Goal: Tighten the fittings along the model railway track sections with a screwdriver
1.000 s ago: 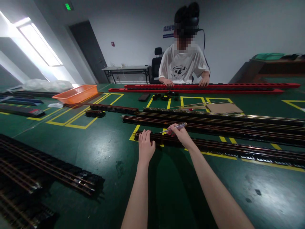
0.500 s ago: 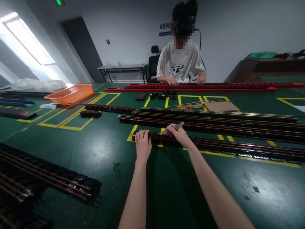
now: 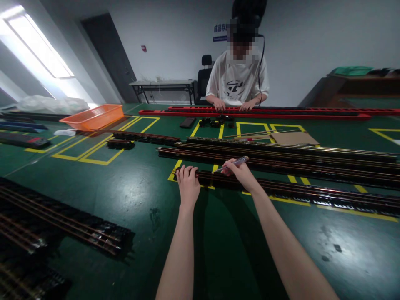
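At the lower left, dark racks (image 3: 67, 223) strung with copper-coloured rods lie slantwise on the green table (image 3: 137, 258). Ahead, the left hand (image 3: 188, 185) lies over the left end of a long dark strip (image 3: 293, 188), fingers bent across it; whether they grip it or only press on it, I cannot tell. To its right, the right hand (image 3: 236, 171) holds a slim tool (image 3: 240, 161) in a closed, pen-like grip, the tip slanting down and left to the strip; contact is too small to make out. The strip runs from under the left hand to the right edge of view, over yellow tape (image 3: 93, 161). Just beyond lie more long bars (image 3: 281, 157), roughly alongside it, with a short piece (image 3: 120, 144) well to the left. Farther off are a cardboard sheet (image 3: 295, 138), thin sticks (image 3: 246, 136), a flat black slab (image 3: 188, 122), small black parts (image 3: 215, 121) and an orange bin (image 3: 100, 121). Past these, a co-worker (image 3: 239, 81) in white has both hands at red trays (image 3: 151, 112), before a chair (image 3: 204, 83).
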The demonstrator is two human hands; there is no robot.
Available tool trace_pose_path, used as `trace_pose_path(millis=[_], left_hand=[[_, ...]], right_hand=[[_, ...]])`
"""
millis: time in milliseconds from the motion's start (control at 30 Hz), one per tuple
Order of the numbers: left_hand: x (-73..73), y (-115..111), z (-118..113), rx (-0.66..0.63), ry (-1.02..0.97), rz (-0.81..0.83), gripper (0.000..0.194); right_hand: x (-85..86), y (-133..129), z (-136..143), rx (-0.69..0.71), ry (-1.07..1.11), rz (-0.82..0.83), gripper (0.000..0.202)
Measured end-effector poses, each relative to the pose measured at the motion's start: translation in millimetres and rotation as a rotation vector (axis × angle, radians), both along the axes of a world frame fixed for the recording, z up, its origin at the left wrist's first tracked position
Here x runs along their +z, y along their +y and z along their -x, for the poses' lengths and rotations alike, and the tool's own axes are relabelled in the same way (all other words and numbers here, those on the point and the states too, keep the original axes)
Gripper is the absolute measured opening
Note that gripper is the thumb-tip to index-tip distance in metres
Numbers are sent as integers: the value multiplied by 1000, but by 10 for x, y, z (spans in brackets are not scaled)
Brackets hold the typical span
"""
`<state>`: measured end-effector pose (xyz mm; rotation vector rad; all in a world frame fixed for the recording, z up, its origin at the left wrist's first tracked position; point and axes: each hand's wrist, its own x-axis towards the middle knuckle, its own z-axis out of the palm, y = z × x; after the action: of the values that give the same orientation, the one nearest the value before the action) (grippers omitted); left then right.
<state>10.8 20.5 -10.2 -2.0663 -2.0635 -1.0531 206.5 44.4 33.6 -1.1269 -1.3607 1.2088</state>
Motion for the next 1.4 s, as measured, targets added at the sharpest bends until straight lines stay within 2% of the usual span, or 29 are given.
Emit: trace_pose_path(millis=[167, 333, 433, 700, 933, 1133, 1400], left_hand=[[6, 22, 33, 51, -52, 28, 38], [5, 1, 10, 149, -78, -13, 38], [-24, 10, 21, 162, -83, -39, 39], [-107, 105, 108, 7, -148, -6, 43], [-10, 44, 39, -151, -115, 60, 37], [69, -35, -24, -173, -16, 75, 36], [37, -24, -26, -149, 40, 51, 31]], right_hand=[[27, -7, -39, 2, -21, 11, 35], [39, -15, -70, -18, -59, 17, 31], [40, -16, -80, -11, -67, 16, 29], [11, 8, -121, 4, -2, 24, 33], [2, 0, -106, 25, 3, 3, 33], [25, -16, -115, 9, 14, -3, 33], [-35, 13, -134, 9, 84, 1, 35]])
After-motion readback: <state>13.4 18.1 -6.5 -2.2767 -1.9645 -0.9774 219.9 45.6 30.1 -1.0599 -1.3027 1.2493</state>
